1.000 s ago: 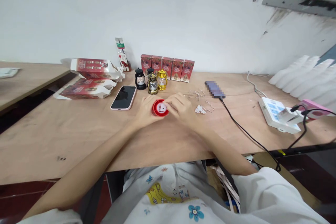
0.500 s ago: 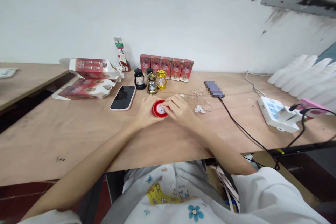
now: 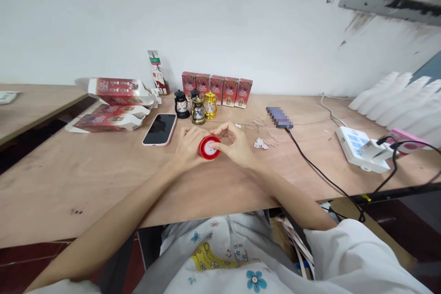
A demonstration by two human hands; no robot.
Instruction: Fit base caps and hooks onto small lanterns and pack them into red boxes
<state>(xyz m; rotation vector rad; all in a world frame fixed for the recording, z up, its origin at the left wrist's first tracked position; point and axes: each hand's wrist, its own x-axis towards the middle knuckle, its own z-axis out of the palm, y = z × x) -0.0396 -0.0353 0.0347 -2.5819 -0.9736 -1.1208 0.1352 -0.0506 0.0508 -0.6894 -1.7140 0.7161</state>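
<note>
A red round piece (image 3: 201, 152) with a white disc in its middle faces up, perhaps the underside of a small lantern. My left hand (image 3: 189, 149) is closed around its left side. On the right, my right hand (image 3: 237, 147) grips the rim, fingers curled at the far side and thumb pressed on the white disc. What lies beneath the piece is hidden. Just beyond my hands stand small lanterns: a black one (image 3: 181, 104), a bronze-and-black one (image 3: 198, 111), a gold one (image 3: 210, 104) and another black one partly hidden behind.
Several red boxes (image 3: 223, 91) stand against the wall. Opened cartons (image 3: 113, 117) and a phone (image 3: 160, 129) lie left. Bent wires (image 3: 273, 139) and small white pieces (image 3: 261, 143) lie right, near a cabled, pixelated phone (image 3: 279, 117) and a power strip (image 3: 358, 147).
My right thumb has moved onto the white disc, and its fingers have shifted to the far rim. The red piece has tilted slightly. My left hand keeps its hold.
</note>
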